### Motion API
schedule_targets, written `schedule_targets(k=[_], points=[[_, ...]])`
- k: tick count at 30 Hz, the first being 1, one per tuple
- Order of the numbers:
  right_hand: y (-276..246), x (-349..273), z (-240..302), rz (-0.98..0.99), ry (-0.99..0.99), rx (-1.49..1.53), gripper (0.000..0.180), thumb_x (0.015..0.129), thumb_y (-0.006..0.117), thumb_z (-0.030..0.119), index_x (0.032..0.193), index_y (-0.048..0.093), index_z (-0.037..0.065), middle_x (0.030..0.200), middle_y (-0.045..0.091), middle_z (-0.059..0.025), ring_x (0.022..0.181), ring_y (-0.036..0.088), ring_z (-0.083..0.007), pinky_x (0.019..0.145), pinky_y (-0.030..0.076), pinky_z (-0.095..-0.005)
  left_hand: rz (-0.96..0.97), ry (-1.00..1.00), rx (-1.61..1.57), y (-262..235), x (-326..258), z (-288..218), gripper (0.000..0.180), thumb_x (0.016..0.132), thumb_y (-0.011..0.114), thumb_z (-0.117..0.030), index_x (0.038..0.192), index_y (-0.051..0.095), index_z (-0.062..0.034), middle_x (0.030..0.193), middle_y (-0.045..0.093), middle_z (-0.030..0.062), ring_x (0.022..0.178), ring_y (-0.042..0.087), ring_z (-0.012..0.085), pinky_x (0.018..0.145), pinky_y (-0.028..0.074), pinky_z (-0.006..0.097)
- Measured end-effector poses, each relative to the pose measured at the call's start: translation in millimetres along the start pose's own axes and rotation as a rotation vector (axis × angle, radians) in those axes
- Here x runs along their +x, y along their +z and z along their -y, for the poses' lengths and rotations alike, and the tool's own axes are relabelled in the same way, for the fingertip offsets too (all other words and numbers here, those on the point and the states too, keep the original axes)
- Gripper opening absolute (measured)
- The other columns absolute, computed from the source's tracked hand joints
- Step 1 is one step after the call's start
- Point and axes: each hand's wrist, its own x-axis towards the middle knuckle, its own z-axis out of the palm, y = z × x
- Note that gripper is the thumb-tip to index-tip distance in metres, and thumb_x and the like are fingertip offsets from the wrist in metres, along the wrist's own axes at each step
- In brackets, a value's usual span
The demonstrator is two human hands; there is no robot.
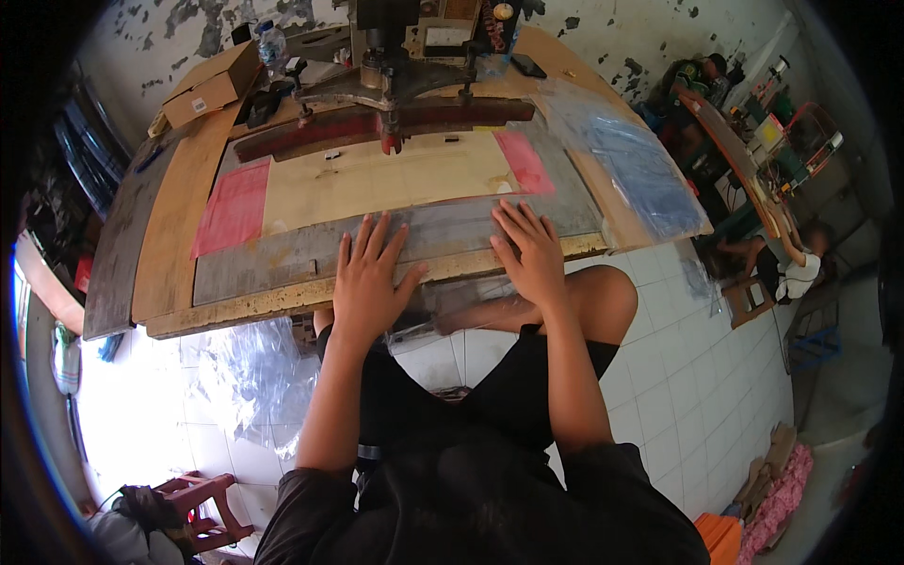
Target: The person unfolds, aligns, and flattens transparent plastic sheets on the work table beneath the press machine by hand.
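Both palms face down at the front of a grey metal work plate. My left hand rests at its front edge with fingers spread, holding nothing. Farther right, my right hand lies flat, its fingers a little apart and empty. Beyond my fingertips stretches a pale yellow sheet with a pink-red strip at its left end and another pink strip at its right. Over its far edge hangs the long dark red bar of a press, carried by a metal bracket.
At the right of the table lies a stack of clear plastic sheets. A cardboard box, a plastic bottle and a phone are toward the back. Plastic film hangs below the front edge. Other people sit at a bench far right.
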Motion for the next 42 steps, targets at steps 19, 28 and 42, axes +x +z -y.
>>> schedule_targets(k=[19, 28, 42], points=[[-1, -2, -1, 0.006, 0.001, -0.004, 0.048, 0.108, 0.061, 0.039, 0.147, 0.064, 0.012, 0.159, 0.058, -0.0067, 0.15, 0.048, -0.0343, 0.124, 0.033, -0.0564, 0.097, -0.028, 0.018, -3, 4, -4, 0.067, 0.102, 0.066, -0.049, 0.155, 0.056, -0.0102, 0.169, 0.042, 0.0166, 0.16, 0.033, 0.0376, 0.13, 0.023, 0.058], [-16, -7, 17, 0.133, 0.026, -0.002, 0.051, 0.107, 0.06, 0.036, 0.153, 0.059, 0.013, 0.164, 0.052, -0.0074, 0.154, 0.043, -0.0349, 0.125, 0.027, -0.0608, 0.199, -0.094, 0.013, -22, -12, -16, 0.069, 0.1, 0.068, -0.046, 0.158, 0.052, -0.0111, 0.172, 0.038, 0.0164, 0.16, 0.03, 0.0414, 0.129, 0.022, 0.061], [-4, -2, 97, 0.368, -0.074, 0.19, 0.062, 0.106, 0.06, 0.034, 0.161, 0.047, 0.008, 0.172, 0.038, -0.0125, 0.16, 0.032, -0.0365, 0.128, 0.015, -0.0669, 0.188, -0.108, -0.014, -20, -18, -11, 0.056, 0.101, 0.063, -0.03, 0.155, 0.058, -0.0157, 0.171, 0.041, 0.0144, 0.16, 0.033, 0.0381, 0.126, 0.025, 0.062]])
